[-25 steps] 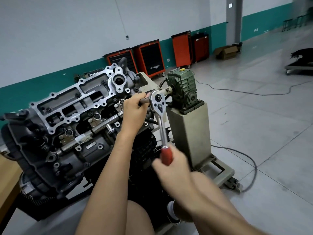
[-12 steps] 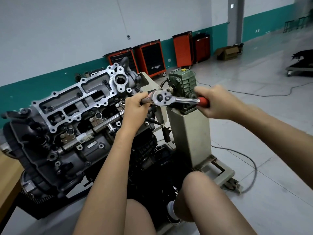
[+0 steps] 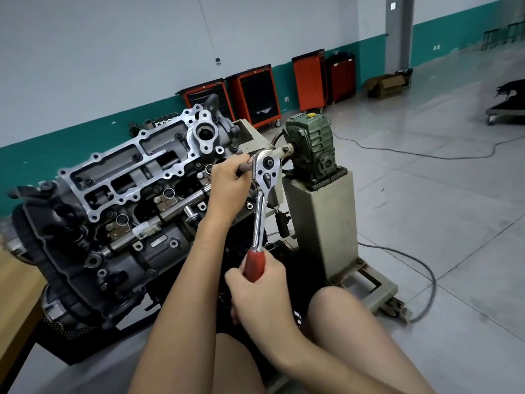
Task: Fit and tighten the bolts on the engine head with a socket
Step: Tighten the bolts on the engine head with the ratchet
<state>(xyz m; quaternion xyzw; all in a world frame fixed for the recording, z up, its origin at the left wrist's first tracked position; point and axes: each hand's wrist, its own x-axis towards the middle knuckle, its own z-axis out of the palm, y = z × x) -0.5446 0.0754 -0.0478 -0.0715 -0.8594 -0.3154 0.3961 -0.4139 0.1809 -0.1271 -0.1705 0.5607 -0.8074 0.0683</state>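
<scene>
— Gripping what, that right hand [image 3: 261, 291]?
— Red handle of the ratchet [image 3: 260, 217], hanging toward the near side (chrome head far). Left hand [image 3: 227, 186] clenches around the extension bar [image 3: 245, 167] at the right end of the engine head [image 3: 127, 172].

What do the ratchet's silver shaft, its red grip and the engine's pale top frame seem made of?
Silver shaft: chromed steel, mirror glints. Red grip: likely plastic or rubber, matte. Pale top frame: probably cast aluminium, bright machined faces.

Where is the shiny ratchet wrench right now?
In the head view the ratchet wrench is centre frame, head beside the green gearbox, red handle hanging down into the right hand.
</scene>
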